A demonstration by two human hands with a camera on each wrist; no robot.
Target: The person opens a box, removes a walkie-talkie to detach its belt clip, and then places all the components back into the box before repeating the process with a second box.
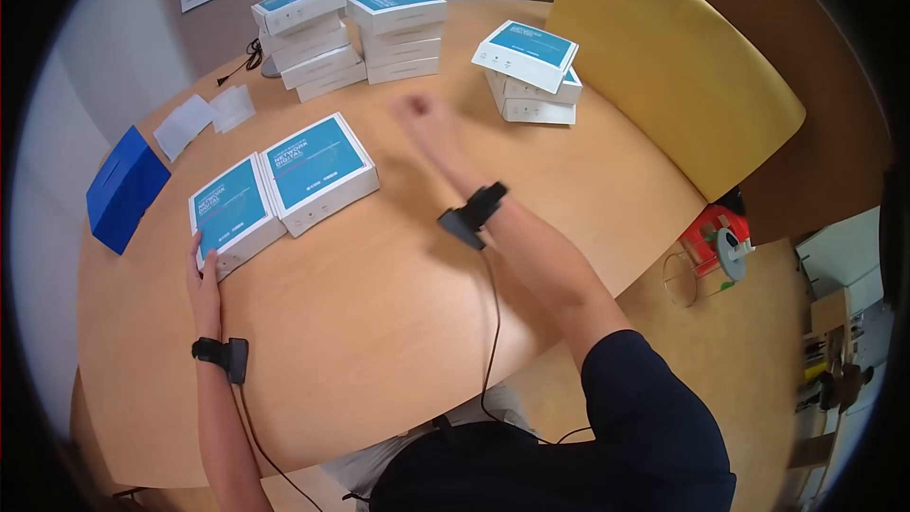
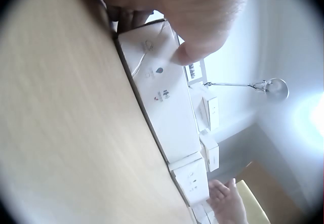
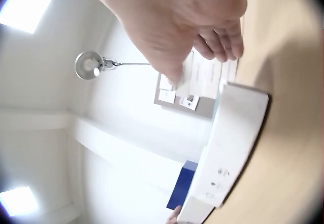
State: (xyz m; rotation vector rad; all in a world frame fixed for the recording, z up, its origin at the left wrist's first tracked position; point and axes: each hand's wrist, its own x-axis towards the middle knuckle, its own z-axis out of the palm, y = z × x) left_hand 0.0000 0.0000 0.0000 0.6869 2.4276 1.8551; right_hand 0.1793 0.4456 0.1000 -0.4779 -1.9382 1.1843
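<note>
Two white boxes with blue tops lie side by side on the table. On the left box (image 1: pixel 230 201), my left hand (image 1: pixel 204 282) grips the near left corner. Seen in the left wrist view, the thumb (image 2: pixel 190 53) lies along the top edge and the fingers curl past the end, partly hidden. The right box (image 1: pixel 318 159) sits flush beside it. My right hand (image 1: pixel 424 114), blurred in the head view, is held over the table beyond the right box. It holds nothing; its fingers (image 3: pixel 216 43) are loosely bent in the right wrist view.
Similar boxes stand in a left stack (image 1: pixel 313 38), a middle stack (image 1: pixel 400 33) and an uneven right stack (image 1: pixel 531 76). A blue box (image 1: pixel 128 190) and white papers (image 1: pixel 185 128) lie at left. A yellow chair back (image 1: pixel 673 66) borders the right edge. Cables run from both wrists.
</note>
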